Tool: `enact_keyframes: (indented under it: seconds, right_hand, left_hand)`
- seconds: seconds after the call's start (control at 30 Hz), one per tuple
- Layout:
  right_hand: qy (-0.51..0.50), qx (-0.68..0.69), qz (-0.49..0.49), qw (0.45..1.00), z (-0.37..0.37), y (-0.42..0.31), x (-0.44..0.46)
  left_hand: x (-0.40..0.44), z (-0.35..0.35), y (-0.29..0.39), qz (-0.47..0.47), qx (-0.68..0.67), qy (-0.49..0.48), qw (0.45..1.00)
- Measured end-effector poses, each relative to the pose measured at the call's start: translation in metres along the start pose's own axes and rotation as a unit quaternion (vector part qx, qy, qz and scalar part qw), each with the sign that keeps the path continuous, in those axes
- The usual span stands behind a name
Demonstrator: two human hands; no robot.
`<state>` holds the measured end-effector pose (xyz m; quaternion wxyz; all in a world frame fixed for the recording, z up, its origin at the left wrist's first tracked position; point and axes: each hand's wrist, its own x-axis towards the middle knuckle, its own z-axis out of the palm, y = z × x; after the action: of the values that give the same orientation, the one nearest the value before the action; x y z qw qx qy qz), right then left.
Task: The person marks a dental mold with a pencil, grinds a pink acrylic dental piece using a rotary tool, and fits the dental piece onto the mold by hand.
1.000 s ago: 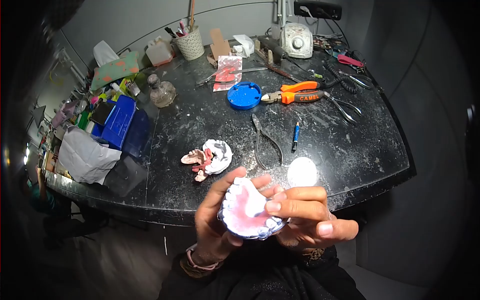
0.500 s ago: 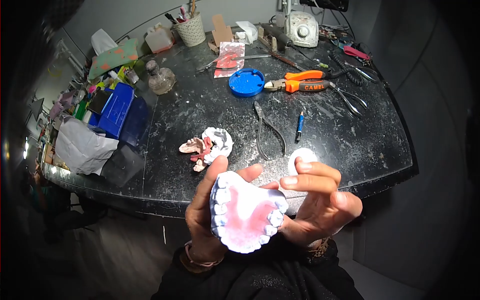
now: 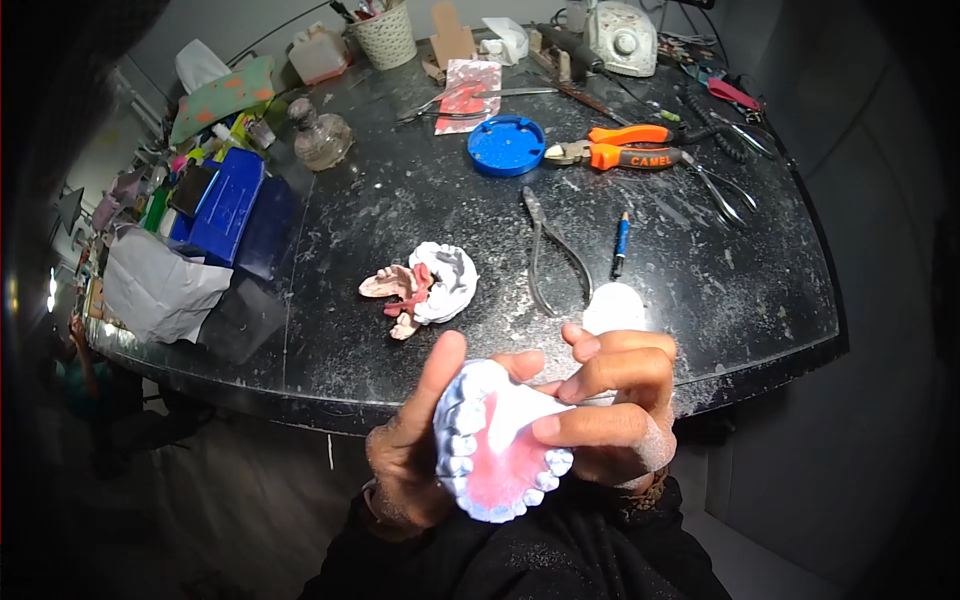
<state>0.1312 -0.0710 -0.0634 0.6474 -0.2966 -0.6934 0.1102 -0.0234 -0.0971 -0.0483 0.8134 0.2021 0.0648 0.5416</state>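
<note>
A dental cast (image 3: 470, 490) of an arch with white teeth and a pink palate is held above my lap, near the table's front edge. My left hand (image 3: 410, 445) grips its left side, thumb up along the edge and other fingers behind it. From the right, my right hand (image 3: 630, 415) holds the cast's other side. One fingertip of that hand lies on the cast's upper surface, and its other fingers are bent. Beyond my hands rests another white cast (image 3: 455, 285) with pink and red pieces (image 3: 400, 290) against it. A white round object (image 3: 615, 308) is partly behind my right hand.
Grey nippers (image 3: 545, 245), a blue pencil (image 3: 622, 240), a blue round dish (image 3: 507, 147) and orange pliers (image 3: 630, 150) lie on the dusty black table (image 3: 330, 370). A glass bottle (image 3: 320, 138) and blue box (image 3: 228, 205) stand left. A person is partly visible at far left.
The right hand's finger has come down onto the cast; before, it was raised and curled. The cast has tilted and shifted slightly right and down. The view has shifted a little.
</note>
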Motion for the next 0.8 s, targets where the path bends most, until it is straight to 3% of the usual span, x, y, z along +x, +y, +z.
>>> enact_keyframes:
  seconds: [0.03, 0.1, 0.23, 0.33, 0.47, 0.57, 0.6, 0.7, 0.8]
  right_hand:
    - [-0.005, -0.012, 0.002, 1.0, 0.001, 0.0, 0.0]
    - [-0.016, -0.038, 0.002, 0.999, 0.002, -0.002, 0.001]
    - [-0.025, -0.064, -0.006, 0.998, 0.005, -0.003, 0.005]
    - [-0.038, -0.071, -0.015, 0.997, 0.008, 0.001, 0.002]
    - [-0.065, -0.071, -0.036, 0.995, 0.012, 0.001, -0.002]
    - [-0.082, -0.04, 0.039, 0.995, 0.011, -0.005, 0.007]
    - [-0.107, -0.041, 0.045, 0.992, 0.011, -0.001, 0.004]
    - [-0.158, 0.028, 0.106, 0.981, 0.005, -0.001, 0.011]
    - [-0.177, 0.029, 0.13, 0.975, -0.002, 0.003, 0.005]
  left_hand:
    - [-0.004, -0.002, -0.001, 0.048, 0.076, -0.009, 0.996]
    - [-0.007, -0.008, 0.005, 0.012, 0.196, 0.053, 0.979]
    - [0.002, -0.013, 0.003, 0.115, 0.341, -0.04, 0.932]
    - [0.001, -0.016, 0.003, 0.124, 0.359, -0.042, 0.924]
    - [0.0, -0.019, 0.002, 0.038, 0.211, -0.024, 0.976]
    - [-0.001, -0.024, 0.007, 0.002, 0.041, -0.013, 0.999]
    - [-0.001, -0.024, 0.006, -0.003, 0.054, 0.032, 0.998]
    - [-0.002, -0.024, 0.005, -0.013, 0.04, 0.007, 0.999]
    - [-0.005, -0.025, 0.007, -0.057, 0.174, 0.012, 0.983]
